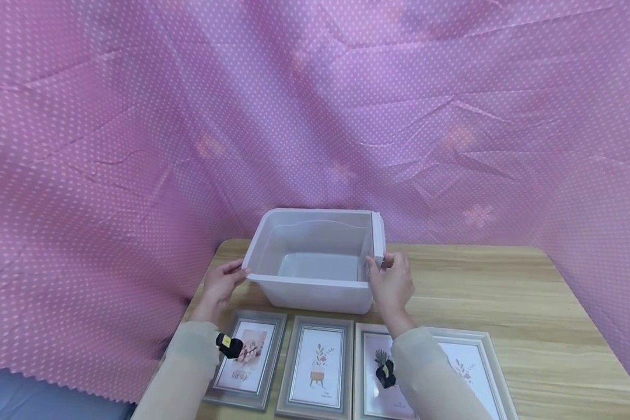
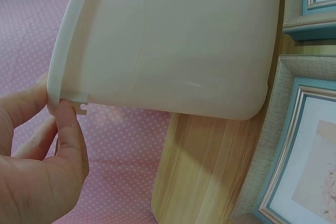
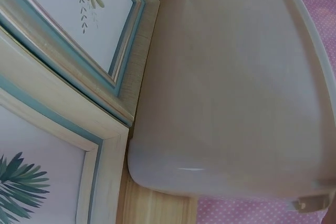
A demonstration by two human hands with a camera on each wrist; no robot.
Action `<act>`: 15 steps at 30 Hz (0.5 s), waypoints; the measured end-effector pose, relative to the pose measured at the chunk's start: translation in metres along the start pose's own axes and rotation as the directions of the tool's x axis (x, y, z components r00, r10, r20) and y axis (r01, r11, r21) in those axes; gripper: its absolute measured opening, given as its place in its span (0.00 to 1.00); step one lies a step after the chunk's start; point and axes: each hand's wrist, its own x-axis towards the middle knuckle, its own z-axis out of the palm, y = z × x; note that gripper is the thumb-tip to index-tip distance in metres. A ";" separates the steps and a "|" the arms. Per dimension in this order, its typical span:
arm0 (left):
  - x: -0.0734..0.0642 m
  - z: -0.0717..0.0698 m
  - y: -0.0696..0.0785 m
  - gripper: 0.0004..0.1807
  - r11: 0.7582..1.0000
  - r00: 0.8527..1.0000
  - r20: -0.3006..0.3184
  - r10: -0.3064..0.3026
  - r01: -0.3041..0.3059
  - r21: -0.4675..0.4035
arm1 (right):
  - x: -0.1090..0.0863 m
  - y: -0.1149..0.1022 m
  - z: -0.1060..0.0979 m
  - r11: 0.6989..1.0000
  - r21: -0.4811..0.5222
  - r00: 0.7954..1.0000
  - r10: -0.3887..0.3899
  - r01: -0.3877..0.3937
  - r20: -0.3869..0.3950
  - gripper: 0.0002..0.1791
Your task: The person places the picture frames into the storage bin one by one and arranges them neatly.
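A white plastic bin (image 1: pixel 315 296) stands upright at the back of the table, its open top facing up, with nothing inside. My left hand (image 1: pixel 220 289) pinches the bin's rim at the near left corner; in the left wrist view, the thumb and fingers of that hand (image 2: pixel 42 166) close on the rim beside a small plastic tab (image 2: pixel 82 109). At the near right corner my right hand (image 1: pixel 392 286) grips the rim, thumb inside and fingers outside, by a thick white edge piece (image 1: pixel 378 233). The right wrist view shows mostly the bin's side wall (image 3: pixel 226 87).
Several picture frames lie face up in a row in front of the bin, among them a flower-photo frame (image 1: pixel 247 359), a potted-plant frame (image 1: pixel 317 367) and a pineapple frame (image 1: pixel 361 373). Wooden tabletop (image 1: pixel 467 286) extends rightward. Pink dotted cloth (image 1: pixel 315 116) hangs behind.
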 end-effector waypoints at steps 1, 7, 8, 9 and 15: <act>0.000 0.000 0.000 0.26 1.000 1.000 0.002 0.001 -0.001 -0.007 | 0.000 0.000 0.000 1.000 0.000 1.000 0.003 -0.003 -0.001 0.20; -0.001 0.000 0.000 0.26 1.000 1.000 0.013 0.000 0.000 -0.006 | -0.003 0.002 0.001 1.000 0.009 0.999 -0.005 0.005 -0.032 0.20; -0.001 0.000 0.000 0.26 1.000 1.000 0.013 -0.001 0.001 0.003 | -0.003 0.003 0.001 1.000 0.008 0.999 -0.012 0.012 -0.037 0.20; -0.001 0.000 0.000 0.26 1.000 1.000 0.017 -0.001 0.001 0.012 | -0.004 0.004 0.001 1.000 0.010 0.999 -0.018 0.019 -0.043 0.20; -0.001 -0.001 -0.001 0.27 1.000 1.000 0.018 -0.001 0.001 -0.001 | -0.008 0.007 0.002 0.998 0.039 0.997 -0.046 0.048 -0.059 0.20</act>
